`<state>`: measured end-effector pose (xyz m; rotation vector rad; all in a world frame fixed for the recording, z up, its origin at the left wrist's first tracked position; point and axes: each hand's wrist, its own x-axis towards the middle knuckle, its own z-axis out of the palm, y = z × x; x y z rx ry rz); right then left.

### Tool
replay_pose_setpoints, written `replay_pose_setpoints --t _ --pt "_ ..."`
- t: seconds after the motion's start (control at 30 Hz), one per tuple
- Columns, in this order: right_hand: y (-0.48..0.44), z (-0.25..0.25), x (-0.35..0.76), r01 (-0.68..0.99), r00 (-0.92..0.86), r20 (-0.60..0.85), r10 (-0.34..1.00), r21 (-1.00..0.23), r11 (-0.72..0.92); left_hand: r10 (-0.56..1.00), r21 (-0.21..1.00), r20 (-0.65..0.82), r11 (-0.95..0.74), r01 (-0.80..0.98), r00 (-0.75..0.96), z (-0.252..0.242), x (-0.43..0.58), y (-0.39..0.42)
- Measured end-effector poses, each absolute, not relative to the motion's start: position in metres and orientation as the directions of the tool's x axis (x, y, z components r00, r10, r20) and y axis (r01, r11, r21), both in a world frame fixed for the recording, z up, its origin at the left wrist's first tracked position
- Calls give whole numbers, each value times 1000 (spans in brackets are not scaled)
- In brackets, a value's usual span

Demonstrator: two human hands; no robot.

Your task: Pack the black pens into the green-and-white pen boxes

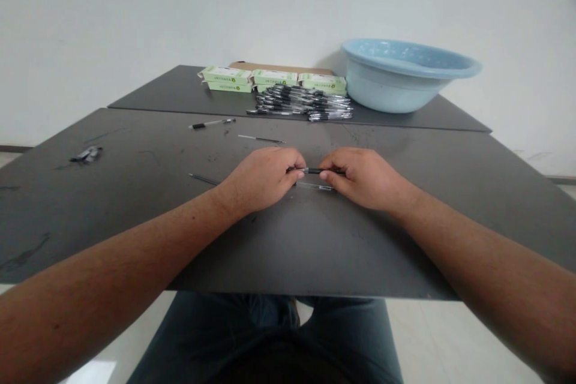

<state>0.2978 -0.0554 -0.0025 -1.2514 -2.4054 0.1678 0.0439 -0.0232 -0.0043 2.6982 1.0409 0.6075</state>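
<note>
My left hand [269, 176] and my right hand [366, 177] meet over the middle of the table, pinching a black pen [312, 171] from its two ends. Each thumb and forefinger is closed on it, and the fingers hide its ends. Just below lies a clear pen barrel [315, 186], partly behind my left hand. A dark, thin pen part [202, 179] sticks out to the left of that hand. Beyond the hands rests a pen refill [261, 139]. Farther left is a pen [211, 123] with a black grip.
Across the back section lies a pile of pens [292, 99], in front of several green-and-white boxes [229, 79]. A light blue basin [396, 87] stands at the back right. Crumpled dark and clear scraps [88, 155] lie on the grey table [288, 252] at left.
</note>
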Motion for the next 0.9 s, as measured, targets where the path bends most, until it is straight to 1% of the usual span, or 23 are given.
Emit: replay_pose_setpoints --t 0.23,0.33,0.43,0.5,0.57,0.63,0.7,0.8,0.87,0.9 --pt "-57 1 295 767 -436 299 849 -369 524 692 370 327 -720 587 644 0 43 -18" --pt "-58 4 294 755 -431 285 856 -405 516 681 405 350 -729 552 643 1 41 -16" --pt "-58 3 297 765 -421 281 862 -401 504 682 458 411 -728 510 604 1 34 -14" --pt "-52 2 302 794 -386 278 880 -385 470 703 475 457 -710 519 544 2 29 -10" --pt "-41 1 310 833 -332 288 898 -356 422 722 467 494 -691 552 485 1 24 -6" --pt "-22 3 320 873 -279 308 909 -313 374 726 451 510 -682 575 462 0 21 -2" --pt "4 7 330 909 -245 327 913 -250 334 713 423 510 -695 581 482 -4 21 0" --pt "49 16 341 959 -210 344 915 -111 262 671 365 497 -736 569 550 -9 23 1" --pt "81 21 344 982 -163 326 931 -35 184 648 344 491 -758 554 582 -12 25 0" --pt "96 22 344 987 -148 318 937 -17 162 638 337 490 -768 545 595 -13 26 0"
